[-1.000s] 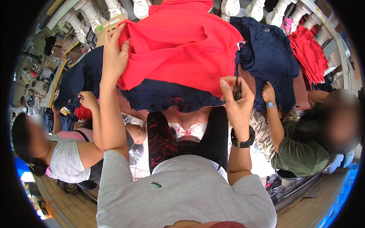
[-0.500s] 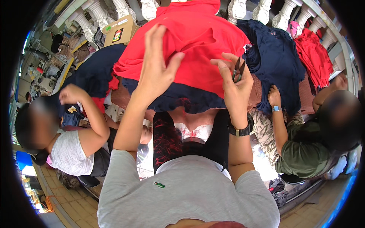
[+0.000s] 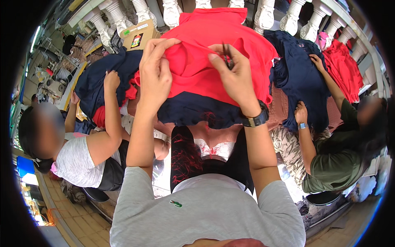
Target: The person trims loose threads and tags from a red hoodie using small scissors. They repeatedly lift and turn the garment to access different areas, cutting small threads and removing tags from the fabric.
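A red garment [image 3: 251, 70] lies spread in front of me, on top of navy cloth [image 3: 185, 109]. At its left part, my left hand [image 3: 154, 76] has its fingers bent in, pinching a raised fold of the red fabric. My right hand [image 3: 238, 76] is on the other side of that fold, thumb and fingers closed near the cloth. Small dark thread snips [image 3: 228, 57] sit within this right hand, blades pointing away from me. Whether the right fingertips also grip the fabric is hard to make out.
A co-worker at left handles navy cloth [image 3: 98, 68]; another at right has both hands on a navy pile [image 3: 294, 74]. More red cloth [image 3: 341, 70] lies far right. A cardboard box [image 3: 140, 35] stands at the back left, before white balusters [image 3: 265, 16].
My left hand has gone from spread fingers above the cloth to pinching it. The right hand moved inward with the snips. Both co-workers now have both hands at their navy cloth.
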Motion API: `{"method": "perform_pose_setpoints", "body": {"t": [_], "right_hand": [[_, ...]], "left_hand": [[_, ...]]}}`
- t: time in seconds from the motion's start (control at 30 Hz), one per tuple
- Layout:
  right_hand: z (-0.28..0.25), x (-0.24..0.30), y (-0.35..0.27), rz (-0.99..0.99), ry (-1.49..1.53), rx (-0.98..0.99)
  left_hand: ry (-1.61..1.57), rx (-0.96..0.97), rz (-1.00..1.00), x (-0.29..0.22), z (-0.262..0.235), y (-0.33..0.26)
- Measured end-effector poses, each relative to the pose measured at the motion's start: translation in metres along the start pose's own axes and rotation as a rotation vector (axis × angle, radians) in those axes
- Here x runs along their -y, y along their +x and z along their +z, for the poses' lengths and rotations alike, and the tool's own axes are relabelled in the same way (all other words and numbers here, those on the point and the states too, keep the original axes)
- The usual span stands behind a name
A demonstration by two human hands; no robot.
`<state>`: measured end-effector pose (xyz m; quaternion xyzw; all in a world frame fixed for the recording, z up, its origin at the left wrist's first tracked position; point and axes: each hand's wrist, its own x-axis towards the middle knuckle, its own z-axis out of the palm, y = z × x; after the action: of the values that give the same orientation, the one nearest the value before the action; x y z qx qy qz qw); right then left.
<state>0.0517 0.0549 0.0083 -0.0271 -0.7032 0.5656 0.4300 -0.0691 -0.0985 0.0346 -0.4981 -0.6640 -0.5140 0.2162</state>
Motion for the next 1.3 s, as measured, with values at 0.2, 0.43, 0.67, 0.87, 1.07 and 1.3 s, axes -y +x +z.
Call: {"method": "perform_pose_setpoints", "body": {"t": [0.2,0.43,0.67,0.87,1.07,1.3], "right_hand": [[-0.005,-0.005,0.002,0.071,-0.063,0.040],[-0.004,-0.012,0.000,0.190,0.077,0.017],[-0.007,-0.012,-0.005,0.154,0.034,0.016],[-0.008,-0.012,-0.014,0.117,0.027,0.014],[-0.012,-0.011,-0.016,0.153,0.060,0.025],[-0.012,-0.006,-0.018,-0.088,-0.431,0.005]], "left_hand": [[0.395,-0.097,0.204,0.012,0.001,0.001],[-0.049,0.006,0.161,-0.006,0.028,-0.018],[-0.073,0.084,0.077,-0.007,0.041,-0.018],[-0.526,-0.077,-0.246,0.015,0.035,-0.021],[-0.154,-0.101,-0.161,0.022,0.028,-0.019],[-0.218,-0.206,-0.144,0.029,0.005,-0.019]]}}
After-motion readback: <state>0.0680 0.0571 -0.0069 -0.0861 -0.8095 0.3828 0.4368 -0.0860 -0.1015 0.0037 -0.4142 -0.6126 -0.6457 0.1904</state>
